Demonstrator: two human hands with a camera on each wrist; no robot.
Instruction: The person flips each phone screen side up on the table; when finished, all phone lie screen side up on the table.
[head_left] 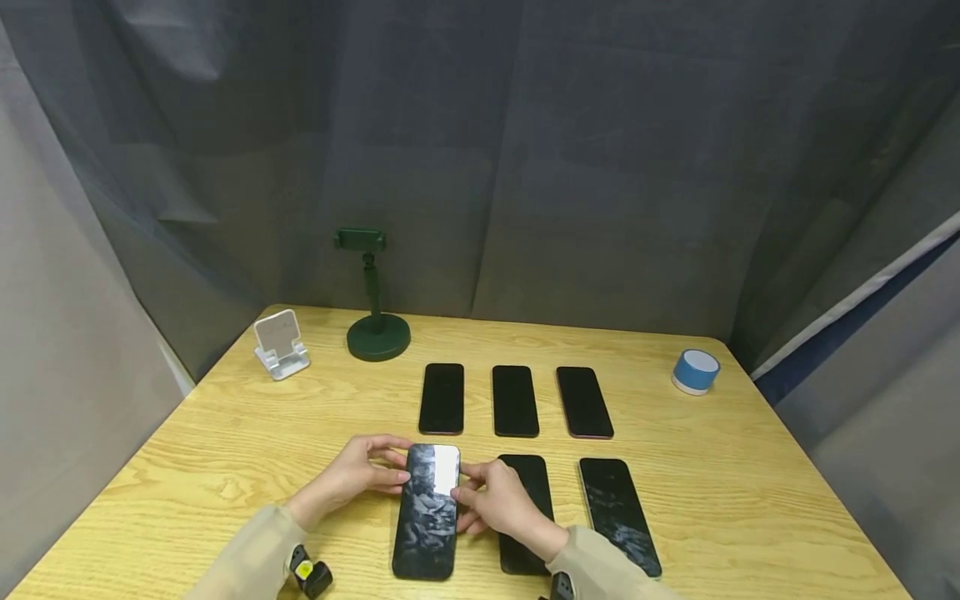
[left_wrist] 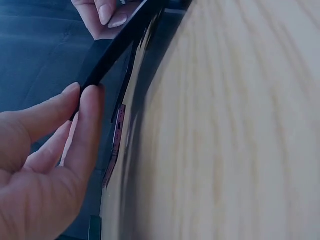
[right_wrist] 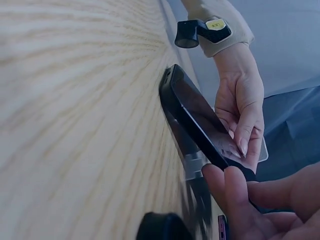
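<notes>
A black smartphone is tilted, its far end lifted off the table and its near end at or close to the wood. My left hand pinches its left edge near the far end, thumb and fingers on either side of the thin body in the left wrist view. On the opposite edge, my right hand pinches the phone too, as the right wrist view shows with the fingers at its raised end. Bright glare covers the screen's upper right. Another dark phone lies flat, partly hidden under my right forearm.
One more phone lies front right. Behind are three phones in a row: left, middle and right. A white folding stand, a green round-based phone holder and a blue-and-white cylinder stand farther back.
</notes>
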